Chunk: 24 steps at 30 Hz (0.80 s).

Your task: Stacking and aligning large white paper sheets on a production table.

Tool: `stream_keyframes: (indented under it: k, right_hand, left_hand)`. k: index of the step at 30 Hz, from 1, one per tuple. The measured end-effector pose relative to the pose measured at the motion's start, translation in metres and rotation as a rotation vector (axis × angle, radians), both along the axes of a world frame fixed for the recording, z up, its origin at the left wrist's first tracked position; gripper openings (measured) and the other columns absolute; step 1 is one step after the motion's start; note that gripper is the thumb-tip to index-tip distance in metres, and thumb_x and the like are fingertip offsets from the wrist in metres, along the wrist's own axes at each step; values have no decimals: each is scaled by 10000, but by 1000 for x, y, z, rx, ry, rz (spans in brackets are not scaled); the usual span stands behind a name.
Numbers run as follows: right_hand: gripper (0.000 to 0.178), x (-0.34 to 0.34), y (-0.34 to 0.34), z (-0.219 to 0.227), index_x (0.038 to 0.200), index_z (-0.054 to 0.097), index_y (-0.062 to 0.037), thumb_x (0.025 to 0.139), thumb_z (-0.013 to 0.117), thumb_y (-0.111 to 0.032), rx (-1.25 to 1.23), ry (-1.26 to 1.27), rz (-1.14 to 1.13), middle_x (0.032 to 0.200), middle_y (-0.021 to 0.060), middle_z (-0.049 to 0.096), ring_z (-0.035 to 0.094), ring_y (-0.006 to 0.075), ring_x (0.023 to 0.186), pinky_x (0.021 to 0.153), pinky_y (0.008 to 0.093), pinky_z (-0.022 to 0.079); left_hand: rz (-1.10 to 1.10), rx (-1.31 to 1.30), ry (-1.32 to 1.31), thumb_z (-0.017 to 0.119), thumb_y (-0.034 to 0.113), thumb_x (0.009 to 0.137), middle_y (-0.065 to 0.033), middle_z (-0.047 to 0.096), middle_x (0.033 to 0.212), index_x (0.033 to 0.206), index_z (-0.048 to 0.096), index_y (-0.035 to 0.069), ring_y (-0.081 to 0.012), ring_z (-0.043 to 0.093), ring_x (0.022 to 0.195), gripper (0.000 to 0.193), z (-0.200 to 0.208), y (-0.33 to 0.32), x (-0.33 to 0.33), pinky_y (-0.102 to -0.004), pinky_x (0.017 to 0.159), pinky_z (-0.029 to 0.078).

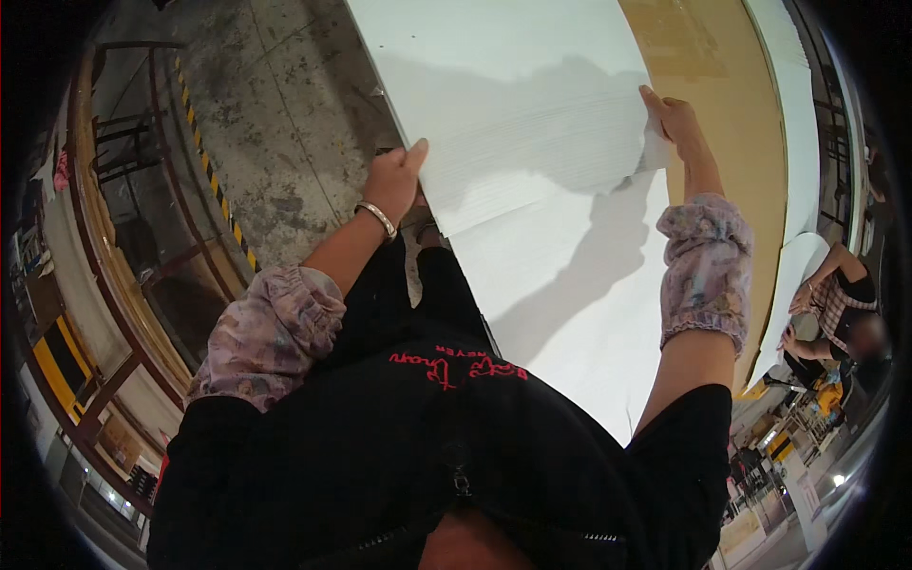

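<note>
A large white sheet [513, 114] is lifted off a stack of white sheets [579, 304] in front of me. My left hand [394, 180], with a metal bracelet on the wrist, grips the sheet's near left edge, thumb on top. My right hand [673, 119] pinches the same sheet at its right edge, farther away. Both forearms wear flowered sleeve covers. The held sheet casts a shadow on the stack below.
A brown cardboard surface [736, 142] lies to the right of the stack, with more white sheets [793, 104] beyond it. Bare concrete floor [275, 114] with a yellow-black stripe is on the left, beside metal racks [142, 190]. Another person [841, 304] bends at far right.
</note>
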State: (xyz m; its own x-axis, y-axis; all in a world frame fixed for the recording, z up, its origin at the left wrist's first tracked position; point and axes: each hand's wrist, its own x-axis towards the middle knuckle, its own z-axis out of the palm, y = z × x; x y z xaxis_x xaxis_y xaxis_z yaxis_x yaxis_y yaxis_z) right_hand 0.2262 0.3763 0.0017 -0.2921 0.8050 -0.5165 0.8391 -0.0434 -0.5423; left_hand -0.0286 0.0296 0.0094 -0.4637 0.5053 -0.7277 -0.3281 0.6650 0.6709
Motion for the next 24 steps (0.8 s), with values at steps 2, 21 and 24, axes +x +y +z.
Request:
stream_keyframes:
  k: [2,21,24]
  right_hand:
    - [437,-1,0,-4,669,593,-67,805,616,-482,148,23,39,543,-21,452,378,75,443,400,283,267]
    - [448,-6,-4,11,714,620,1,804,635,-438,-106,128,-16,571,28,520,446,100,464,409,278,345]
    - [426,6,2,-8,698,615,-20,808,634,-431,70,188,-72,559,17,509,428,92,439,386,263,322]
  left_hand:
    - [98,65,-117,571,365,867,-107,606,782,813,621,-27,-158,595,716,399,-3,0,-4,-337,605,507]
    - [-127,-15,231,566,455,847,-72,559,654,700,577,-18,-175,567,610,496,-10,-3,-20,-368,478,453]
    - [247,25,-319,545,466,855,-81,514,566,648,555,-57,-154,450,538,563,26,17,-10,-375,486,386]
